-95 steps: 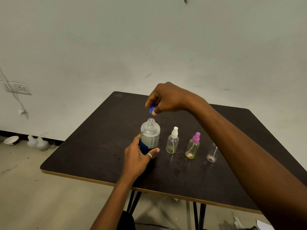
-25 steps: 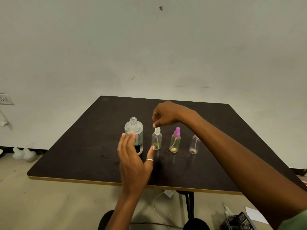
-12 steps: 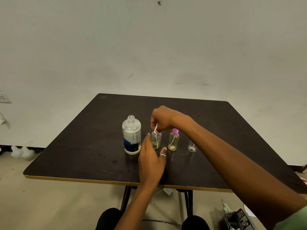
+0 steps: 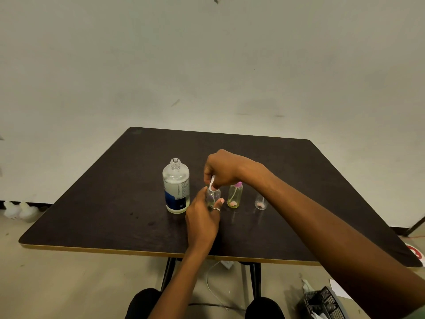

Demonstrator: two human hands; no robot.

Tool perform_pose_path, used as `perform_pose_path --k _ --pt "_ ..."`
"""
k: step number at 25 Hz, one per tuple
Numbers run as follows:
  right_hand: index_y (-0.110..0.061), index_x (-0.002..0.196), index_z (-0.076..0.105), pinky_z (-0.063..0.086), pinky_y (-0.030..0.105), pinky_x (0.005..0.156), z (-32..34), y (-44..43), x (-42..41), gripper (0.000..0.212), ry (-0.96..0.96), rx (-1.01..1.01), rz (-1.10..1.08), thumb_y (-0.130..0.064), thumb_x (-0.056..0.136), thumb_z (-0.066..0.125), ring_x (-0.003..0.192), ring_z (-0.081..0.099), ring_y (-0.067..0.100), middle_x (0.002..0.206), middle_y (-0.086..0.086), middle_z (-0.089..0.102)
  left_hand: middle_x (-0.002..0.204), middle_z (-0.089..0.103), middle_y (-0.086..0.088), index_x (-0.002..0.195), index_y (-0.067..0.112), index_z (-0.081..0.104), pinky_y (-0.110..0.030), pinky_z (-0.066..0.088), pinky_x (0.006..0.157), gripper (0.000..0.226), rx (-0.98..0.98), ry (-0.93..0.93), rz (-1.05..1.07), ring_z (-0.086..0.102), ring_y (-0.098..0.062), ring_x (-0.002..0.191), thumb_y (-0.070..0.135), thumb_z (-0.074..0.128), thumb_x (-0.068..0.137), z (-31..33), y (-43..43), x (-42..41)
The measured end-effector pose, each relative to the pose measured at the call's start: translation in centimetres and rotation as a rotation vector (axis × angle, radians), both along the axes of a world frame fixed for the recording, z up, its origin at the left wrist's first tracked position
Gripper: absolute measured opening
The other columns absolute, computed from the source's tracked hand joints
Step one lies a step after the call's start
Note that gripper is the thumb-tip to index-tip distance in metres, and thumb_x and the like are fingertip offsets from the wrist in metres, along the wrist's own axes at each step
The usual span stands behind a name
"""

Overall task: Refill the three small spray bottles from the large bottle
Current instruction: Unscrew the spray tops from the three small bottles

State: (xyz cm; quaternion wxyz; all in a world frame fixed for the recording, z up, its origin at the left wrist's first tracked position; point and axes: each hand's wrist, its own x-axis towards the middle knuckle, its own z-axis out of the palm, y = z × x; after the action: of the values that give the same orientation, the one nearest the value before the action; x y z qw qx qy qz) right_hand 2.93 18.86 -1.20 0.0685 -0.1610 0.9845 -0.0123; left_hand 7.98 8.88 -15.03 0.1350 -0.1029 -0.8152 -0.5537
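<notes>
Since a second ago the left hand (image 4: 202,217) has closed around the small clear white-topped spray bottle (image 4: 213,196), just right of the uncapped large clear bottle (image 4: 176,186); the right hand (image 4: 224,170) pinches its sprayer. Nothing looks refilled yet; the pink-topped bottle (image 4: 234,195) and another remain. Bare dark table (image 4: 115,203) lies left.

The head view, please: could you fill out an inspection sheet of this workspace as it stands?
Surface: dark table, a few small marks on it.
Job's things: large bottle uncapped and upright; white-topped spray bottle in both hands; pink-topped spray bottle and a clear small bottle stand to its right.
Clutter: nothing seen on the table.
Grippers: left hand steadies the bottle body; right hand pinches its white top.
Cables: white cable on the floor below.
Surroundings: plain wall; white bottles on the floor at left; black basket at right.
</notes>
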Motion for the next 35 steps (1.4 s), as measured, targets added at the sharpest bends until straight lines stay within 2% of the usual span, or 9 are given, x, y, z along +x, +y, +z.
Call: perform_pose_path --k 5,7,11,14,19,24,28,31,35 --pt "-0.010 0.067 0.066 0.048 0.025 0.060 0.0 -0.1 0.3 0.041 0.040 0.016 -0.138 -0.047 0.085 0.067 0.058 0.063 0.013 0.061 0.000 0.065 0.105 0.070 0.008 0.122 0.021 0.062 -0.002 0.039 0.068 0.034 0.002 0.019 -0.001 0.060 -0.001 0.091 0.025 0.073 0.089 -0.2 0.0 -0.3" --pt "-0.010 0.064 0.062 0.051 0.026 0.059 -0.4 -0.5 0.5 0.043 0.016 0.029 -0.161 -0.046 0.087 0.066 0.055 0.067 0.013 0.056 0.001 0.066 0.102 0.071 0.005 0.119 0.020 0.063 -0.001 0.040 0.065 0.032 -0.011 0.040 -0.001 0.064 -0.005 0.089 0.023 0.073 0.089 -0.5 -0.2 -0.4" --pt "-0.007 0.079 0.065 0.044 0.024 0.052 -0.9 -0.8 0.6 0.029 0.060 0.082 -0.111 -0.034 0.087 0.069 0.061 0.065 0.015 0.068 0.003 0.067 0.103 0.072 0.005 0.127 0.022 0.060 0.001 0.039 0.066 0.039 -0.012 0.036 -0.004 0.062 -0.003 0.088 0.026 0.072 0.090 -0.6 -0.4 -0.5" --pt "-0.005 0.083 0.071 0.056 0.031 0.066 -0.9 -0.6 0.3 0.023 0.084 0.094 -0.055 -0.029 0.084 0.071 0.071 0.066 0.018 0.079 0.006 0.071 0.105 0.072 0.003 0.129 0.022 0.058 -0.001 0.040 0.067 0.041 -0.032 0.035 -0.013 0.067 -0.009 0.093 0.024 0.071 0.090 -0.7 -0.4 -0.6" --pt "-0.012 0.081 0.075 0.057 0.033 0.075 -0.7 -0.4 0.1 0.005 0.060 0.075 0.033 -0.011 0.077 0.072 0.076 0.066 0.016 0.084 0.001 0.073 0.110 0.071 0.002 0.129 0.019 0.058 -0.015 0.048 0.078 0.041 -0.041 0.041 -0.013 0.066 -0.009 0.097 0.022 0.072 0.090 -0.9 -0.3 -0.7" --pt "-0.021 0.091 0.077 0.054 0.030 0.084 -0.2 -0.2 0.5 0.024 0.018 0.049 0.079 -0.003 0.076 0.073 0.089 0.064 0.010 0.099 -0.007 0.072 0.104 0.070 0.009 0.122 0.023 0.061 -0.013 0.048 0.075 0.034 -0.015 0.039 -0.031 0.061 -0.001 0.090 0.028 0.072 0.090 -0.9 -0.4 -0.8" --pt "-0.019 0.096 0.075 0.052 0.026 0.076 0.1 -0.1 0.5 0.022 0.014 0.018 0.025 -0.029 0.077 0.079 0.085 0.064 0.009 0.095 -0.007 0.071 0.105 0.069 0.008 0.126 0.020 0.060 -0.003 0.040 0.069 0.039 -0.023 0.025 -0.020 0.058 0.000 0.091 0.026 0.073 0.089 -0.8 -0.4 -0.7" --pt "-0.015 0.065 0.065 0.047 0.028 0.059 0.1 -0.4 0.3 0.042 0.071 0.043 -0.080 -0.053 0.082 0.068 0.059 0.058 0.012 0.062 -0.002 0.063 0.107 0.072 0.004 0.123 0.019 0.062 0.001 0.038 0.068 0.036 -0.029 0.043 -0.011 0.056 0.003 0.090 0.024 0.073 0.089 -0.8 -0.4 -0.7" --pt "-0.012 0.059 0.053 0.041 0.026 0.055 -0.6 -1.0 0.4 0.044 0.066 0.119 -0.135 -0.043 0.087 0.067 0.057 0.058 0.016 0.057 0.001 0.058 0.106 0.072 0.005 0.123 0.021 0.062 -0.006 0.046 0.073 0.036 -0.016 0.044 -0.020 0.062 0.000 0.091 0.024 0.073 0.089 -0.9 -0.4 -0.8"
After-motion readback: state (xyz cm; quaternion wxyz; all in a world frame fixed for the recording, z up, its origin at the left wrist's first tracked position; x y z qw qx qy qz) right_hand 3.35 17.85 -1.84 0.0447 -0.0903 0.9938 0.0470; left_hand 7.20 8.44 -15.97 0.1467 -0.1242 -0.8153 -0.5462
